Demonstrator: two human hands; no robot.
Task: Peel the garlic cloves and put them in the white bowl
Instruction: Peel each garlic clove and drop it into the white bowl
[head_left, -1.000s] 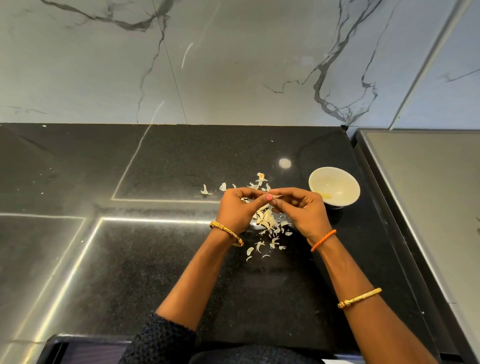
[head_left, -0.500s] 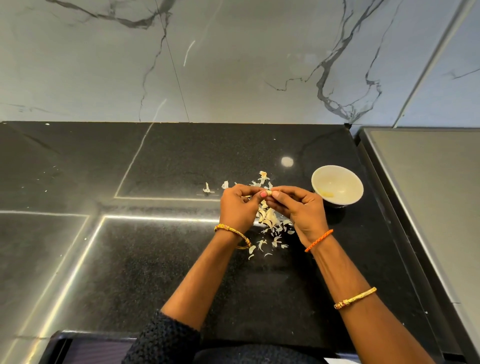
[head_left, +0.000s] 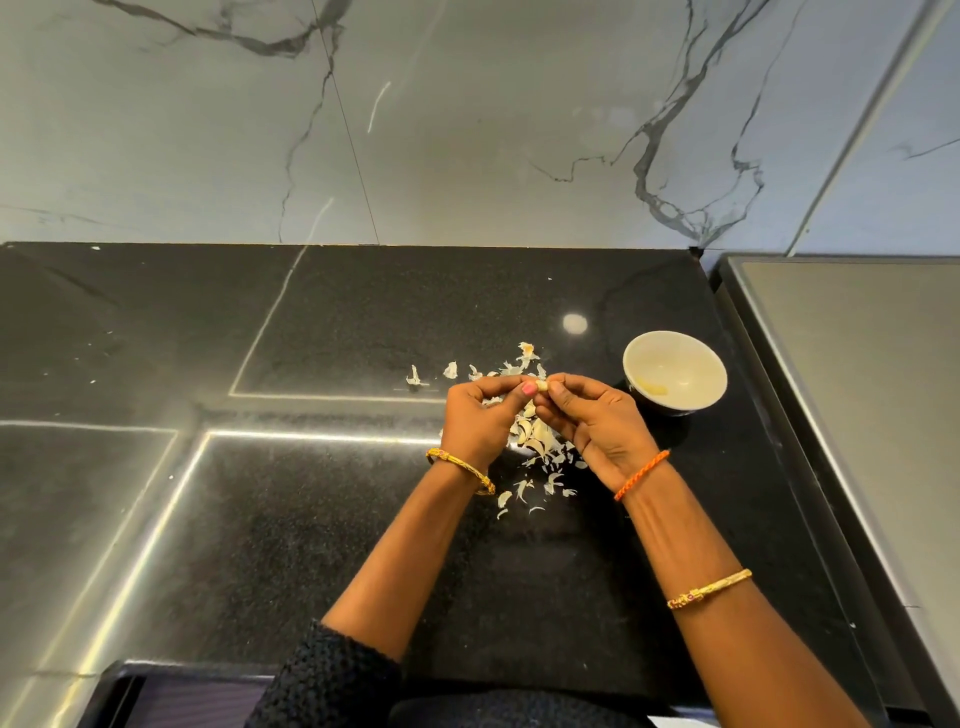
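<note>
Garlic clove (head_left: 542, 385): tiny, light, firm, slick once bare; pinch at ends.
Left hand (head_left: 480, 415): fingertips pinching clove.
Right hand (head_left: 597, 421): pinching it too.

Both forearms extended forward, left hand (head_left: 480, 415) and right hand (head_left: 597, 423) meeting fingertip to fingertip, fingers curled, pinching together.

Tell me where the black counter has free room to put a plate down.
Bare counter lies left of the left hand and near the front edge. It is crowded around the garlic skins, the right hand and the white bowl.
</note>
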